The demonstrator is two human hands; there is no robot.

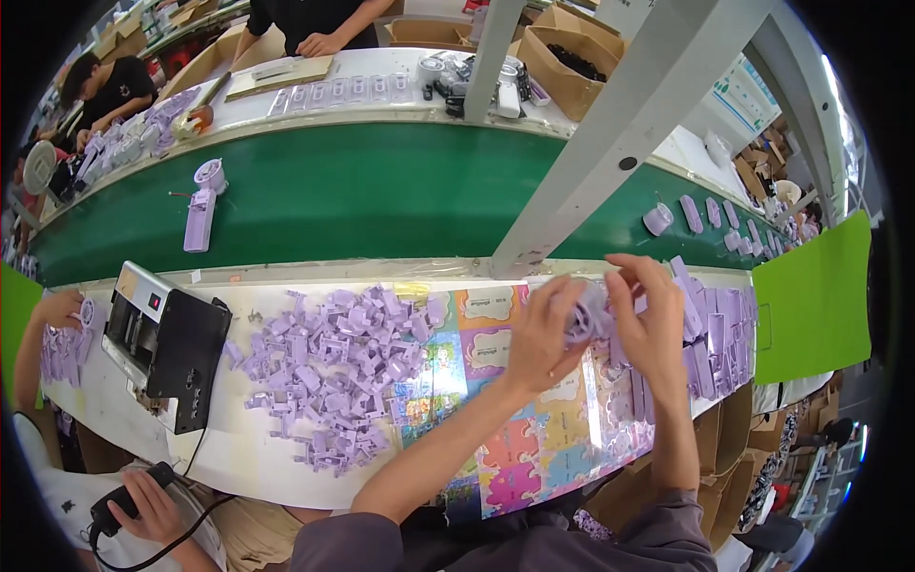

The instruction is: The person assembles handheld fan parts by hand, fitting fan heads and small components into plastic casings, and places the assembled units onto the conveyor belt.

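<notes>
Over the colourful printed sheet (562,424), my left hand (541,338) is closed around a light-purple round plastic housing (588,319) with an open ring shape. Motion blurs its outline. My right hand (650,319) is just to the right of it, thumb and fingers curved and apart, with nothing visible between them. Long light-purple plastic casings (717,329) lie stacked beyond my right wrist. To the left of my left forearm spreads a heap of small light-purple plastic parts (334,367) on the white tabletop.
A green conveyor belt (372,195) runs across ahead, carrying a purple assembly (198,217) and several parts at right. A grey metal post (610,143) slants up from the table's far edge. At left stands a black-and-silver machine (162,343); a co-worker's hand (148,505) holds a black tool.
</notes>
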